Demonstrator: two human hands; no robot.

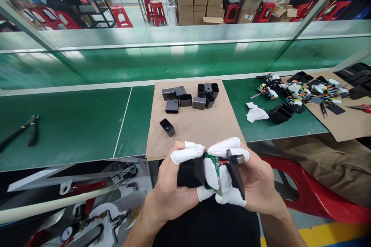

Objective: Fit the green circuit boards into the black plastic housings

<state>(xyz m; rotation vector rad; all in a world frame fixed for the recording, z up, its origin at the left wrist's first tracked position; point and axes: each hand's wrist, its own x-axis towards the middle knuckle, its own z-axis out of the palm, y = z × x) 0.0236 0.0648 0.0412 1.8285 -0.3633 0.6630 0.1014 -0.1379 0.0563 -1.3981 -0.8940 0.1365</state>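
Observation:
Between my hands, just in front of the table edge, is a green circuit board (215, 162) with white filler on it and a red wire. My left hand (176, 185), in white finger cots, grips a black plastic housing (199, 170) at the board's left side. On the other side my right hand (246, 173), also in finger cots, pinches the board assembly with its black end plate (236, 173). The board seems partly inside the left housing; how deep is hidden. Beyond my hands a small open black case (167, 127) lies on the cardboard sheet (199, 131).
Several black cases (185, 99) sit at the back of the cardboard. To the right are a white cloth (256, 112), a black double case (280, 114) and piled circuit boards (298, 90). Pliers (29, 129) lie at left. A red stool (307, 189) and a seated person's leg are close on my right.

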